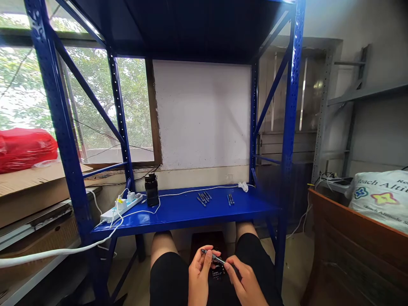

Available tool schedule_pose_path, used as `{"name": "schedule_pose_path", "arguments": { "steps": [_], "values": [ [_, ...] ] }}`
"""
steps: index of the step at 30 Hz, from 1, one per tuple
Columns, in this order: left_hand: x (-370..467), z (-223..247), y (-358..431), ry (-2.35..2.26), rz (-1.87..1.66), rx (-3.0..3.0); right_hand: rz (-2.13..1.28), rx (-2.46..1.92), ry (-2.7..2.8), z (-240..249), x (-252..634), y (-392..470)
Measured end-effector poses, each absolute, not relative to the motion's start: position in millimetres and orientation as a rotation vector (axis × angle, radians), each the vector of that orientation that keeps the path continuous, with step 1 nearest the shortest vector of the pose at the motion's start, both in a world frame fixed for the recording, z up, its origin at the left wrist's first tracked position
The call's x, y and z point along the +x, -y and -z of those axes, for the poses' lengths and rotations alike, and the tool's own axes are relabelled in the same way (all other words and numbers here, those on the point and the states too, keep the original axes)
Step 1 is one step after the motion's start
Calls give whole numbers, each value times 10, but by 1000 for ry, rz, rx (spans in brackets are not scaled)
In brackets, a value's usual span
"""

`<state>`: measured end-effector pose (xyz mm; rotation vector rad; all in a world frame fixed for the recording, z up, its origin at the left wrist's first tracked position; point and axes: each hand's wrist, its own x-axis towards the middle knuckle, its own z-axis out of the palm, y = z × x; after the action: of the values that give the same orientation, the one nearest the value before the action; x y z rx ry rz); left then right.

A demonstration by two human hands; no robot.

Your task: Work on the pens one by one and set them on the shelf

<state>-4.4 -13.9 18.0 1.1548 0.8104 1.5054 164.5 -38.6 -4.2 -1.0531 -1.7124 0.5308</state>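
Observation:
Over my lap, a slim dark pen (pixel 218 258) with a lighter grey section runs between my two hands. My left hand (pixel 200 270) pinches its upper left end between thumb and fingers. At the lower right end, the fingertips of my right hand (pixel 241 276) are closed on the same pen. A group of several dark pens (pixel 204 199) lies on the blue shelf (pixel 178 211) in front of me. To their right is a smaller group of similar pens (pixel 230 199). The fingers partly cover both ends of the held pen.
A black bottle (pixel 151 190) stands on the shelf's left, beside a white power strip (pixel 121 208) with plugs and cables. Crumpled white tissue (pixel 243 186) lies at the back right. Blue uprights flank the shelf. A wooden chair back (pixel 347 250) is at the right.

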Motion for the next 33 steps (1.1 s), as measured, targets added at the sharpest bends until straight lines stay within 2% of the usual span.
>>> {"name": "schedule_pose_path", "arguments": {
  "steps": [16,28,33],
  "values": [
    [-44,-215,175,-782,-1500,1179,-725,-1123,1650,85,1642,357],
    [-47,-219,184,-751,-1500,1171,-1110,-971,1419,-43,1600,363],
    [-51,-188,164,-736,-1493,1148,-1210,-914,1358,46,1600,279]
  ]
}}
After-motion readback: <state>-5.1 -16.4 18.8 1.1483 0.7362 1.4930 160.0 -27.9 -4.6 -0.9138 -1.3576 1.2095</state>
